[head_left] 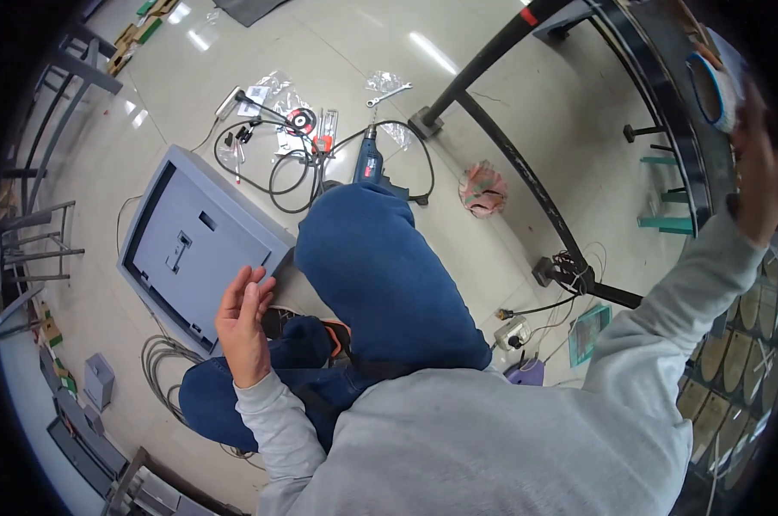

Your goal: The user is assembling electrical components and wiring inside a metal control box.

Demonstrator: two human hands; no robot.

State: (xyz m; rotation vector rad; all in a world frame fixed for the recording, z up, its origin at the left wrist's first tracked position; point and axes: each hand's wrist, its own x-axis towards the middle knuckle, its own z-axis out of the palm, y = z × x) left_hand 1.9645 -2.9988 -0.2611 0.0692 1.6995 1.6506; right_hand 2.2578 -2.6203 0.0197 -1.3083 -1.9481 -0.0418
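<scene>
My left hand (246, 328) is held up over the edge of a grey metal box (195, 245), palm turned inward, fingers loosely extended and holding nothing. The box lies on the floor with its flat panel up; the panel has a rectangular hole and a small latch-like cutout. My right arm stretches far to the right, and my right hand (763, 176) is at the dark table's edge (691, 146). Its fingers are smeared by motion. Close beyond it on the table stands a white roll with a blue rim (710, 91); whether I touch it is unclear.
Ahead of my knee lie a blue power drill (369, 162), a combination wrench (390, 95), a red-and-black disc (301, 121), clear plastic bags and looped black cable. A crumpled pink cloth (483, 189) is near the black table frame (513, 155). Grey cable coils (158, 365) lie left.
</scene>
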